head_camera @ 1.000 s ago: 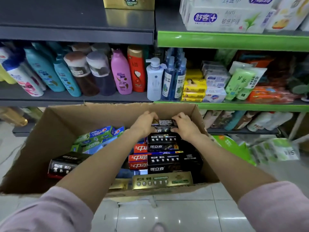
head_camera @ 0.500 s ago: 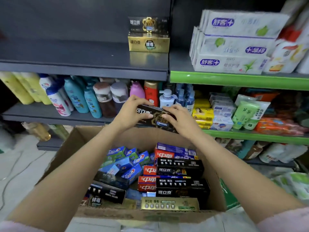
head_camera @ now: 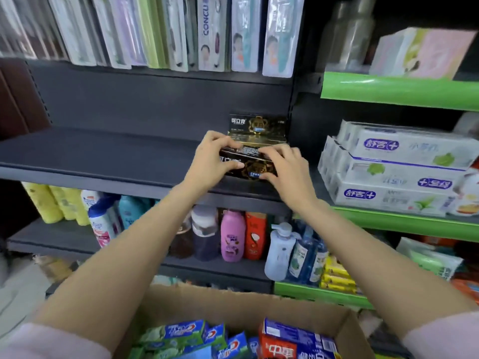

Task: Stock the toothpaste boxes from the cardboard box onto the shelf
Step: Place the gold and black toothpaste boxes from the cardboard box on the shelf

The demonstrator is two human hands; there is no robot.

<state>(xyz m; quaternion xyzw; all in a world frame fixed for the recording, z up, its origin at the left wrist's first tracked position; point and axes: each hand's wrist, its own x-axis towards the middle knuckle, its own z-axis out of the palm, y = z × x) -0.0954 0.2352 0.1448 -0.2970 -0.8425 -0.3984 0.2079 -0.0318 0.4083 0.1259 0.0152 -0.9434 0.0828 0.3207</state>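
A black toothpaste box (head_camera: pixel 248 164) sits at the front edge of the dark shelf (head_camera: pixel 103 154), held at both ends: the left hand (head_camera: pixel 212 156) grips its 9 o'clock end and the right hand (head_camera: pixel 285 167) its 3 o'clock end. Two more boxes (head_camera: pixel 256 130) are stacked just behind it at 12 o'clock. The cardboard box (head_camera: pixel 233 304) lies well below at 6 o'clock, white packs (head_camera: pixel 394 167) at 3 o'clock.

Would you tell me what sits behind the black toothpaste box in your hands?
Behind the black toothpaste box stands a black-and-gold box atop a gold box. Anything further back is hidden.
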